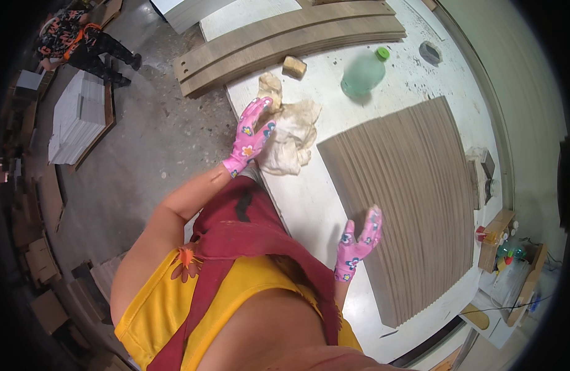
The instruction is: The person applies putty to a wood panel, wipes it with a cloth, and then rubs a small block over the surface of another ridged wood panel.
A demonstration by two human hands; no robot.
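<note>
Left hand in pink flowered glove: thumb and fingers apart, at the left edge of a white worktable, beside crumpled cream cloth, contact hard to tell. Right hand in matching glove: digits spread, by the left side of stacked grey-brown wood-grain strips on the tabletop; bare surface separates cloth and stack.
</note>
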